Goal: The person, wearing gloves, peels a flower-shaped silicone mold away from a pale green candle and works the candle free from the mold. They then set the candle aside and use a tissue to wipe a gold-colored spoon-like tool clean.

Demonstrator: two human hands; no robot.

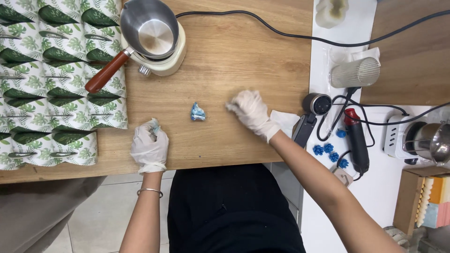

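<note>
crumpled blue-white wad [198,112] | on smooth wood table [234,56] | gloved hands: left [149,145] clutches blue scrap, right [248,110] pinches tissue

Gloved left hand [149,146] rests fisted; gloved right hand [251,111] reaches forward, fingers [234,106] curled down.

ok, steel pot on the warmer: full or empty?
Empty: the steel pot shows its bare shiny bottom, nothing inside. It sits upright on the cream warmer.

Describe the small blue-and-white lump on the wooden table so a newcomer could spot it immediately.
Start at the wooden table. The lump lies alone on bare wood between the gloved left hand and right hand, touching neither. It is crumpled and streaked blue and white, unlike the solid blue flowers on the white surface to the right.
</note>
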